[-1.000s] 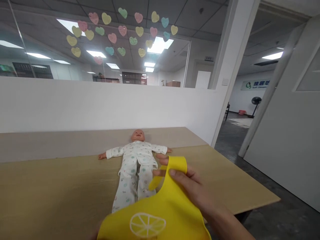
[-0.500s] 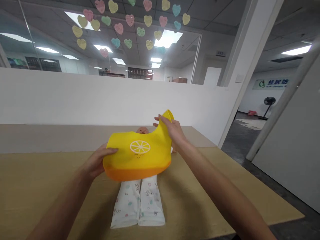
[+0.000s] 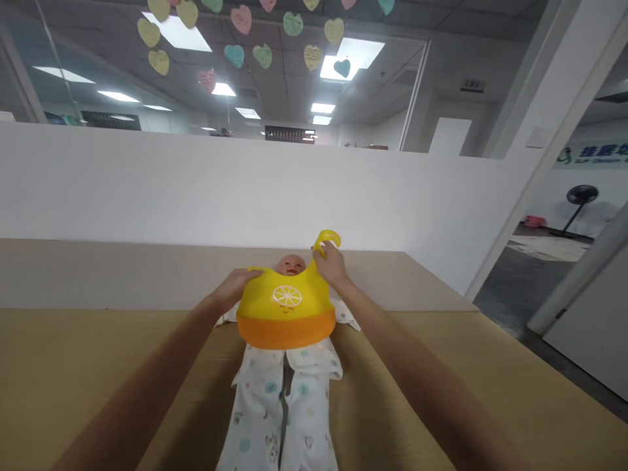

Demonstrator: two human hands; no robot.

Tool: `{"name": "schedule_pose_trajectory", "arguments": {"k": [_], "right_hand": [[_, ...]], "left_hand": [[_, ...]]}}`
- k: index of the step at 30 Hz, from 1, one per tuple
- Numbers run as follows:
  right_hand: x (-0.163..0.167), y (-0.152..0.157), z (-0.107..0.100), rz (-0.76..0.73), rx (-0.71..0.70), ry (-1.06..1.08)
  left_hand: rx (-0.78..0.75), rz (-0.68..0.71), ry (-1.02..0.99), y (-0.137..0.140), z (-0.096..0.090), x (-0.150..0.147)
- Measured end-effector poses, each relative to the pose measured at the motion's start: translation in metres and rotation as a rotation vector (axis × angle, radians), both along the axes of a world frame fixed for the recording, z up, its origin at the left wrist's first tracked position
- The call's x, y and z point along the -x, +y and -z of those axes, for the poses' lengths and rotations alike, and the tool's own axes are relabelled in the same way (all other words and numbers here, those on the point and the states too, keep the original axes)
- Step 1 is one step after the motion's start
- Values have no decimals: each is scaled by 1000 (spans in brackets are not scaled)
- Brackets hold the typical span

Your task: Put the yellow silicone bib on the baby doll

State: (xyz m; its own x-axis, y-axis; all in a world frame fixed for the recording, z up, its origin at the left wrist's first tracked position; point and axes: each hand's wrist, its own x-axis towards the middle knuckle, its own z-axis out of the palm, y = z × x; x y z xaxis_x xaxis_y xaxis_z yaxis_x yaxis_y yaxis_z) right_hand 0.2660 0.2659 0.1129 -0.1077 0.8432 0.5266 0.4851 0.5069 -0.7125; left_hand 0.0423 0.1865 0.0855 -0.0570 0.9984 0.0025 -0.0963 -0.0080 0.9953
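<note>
A yellow bib [image 3: 309, 297] with a lemon-slice print and an orange lower pocket lies over the chest of a baby doll [image 3: 291, 264]. The doll is on its back, and its face shows above the bib's neckline. It wears a white printed top and trousers [image 3: 275, 405]. At the bib's upper left corner, my left hand [image 3: 239, 286] is closed on the edge. My right hand [image 3: 331, 263] pinches the neck strap on the right, whose curled yellow end sticks up past the fingers.
The doll rests on a tan tabletop [image 3: 122, 366] with a paler strip [image 3: 122, 275] at the back. A white wall [image 3: 196, 183] stands behind, with glass and heart-shaped notes above. To the right are a doorway and a black fan [image 3: 582, 195].
The bib has gone from being held up in the air to lying against the doll's chest, now more level. My left hand has moved up to the bib's top corner.
</note>
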Motion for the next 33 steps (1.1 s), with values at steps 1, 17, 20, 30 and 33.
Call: {"name": "schedule_pose_trajectory", "arguments": {"k": [1, 17, 20, 30, 33], "right_hand": [[1, 7, 10, 13, -29, -60], [17, 76, 112, 3, 513, 394], [21, 75, 119, -60, 672, 541], [17, 74, 119, -109, 969, 867], [17, 75, 118, -151, 1002, 853]], "left_hand": [[21, -32, 38, 9, 6, 2], [295, -111, -150, 94, 58, 6], [325, -43, -233, 96, 61, -2], [330, 85, -399, 98, 79, -1], [226, 88, -434, 98, 80, -1]]}}
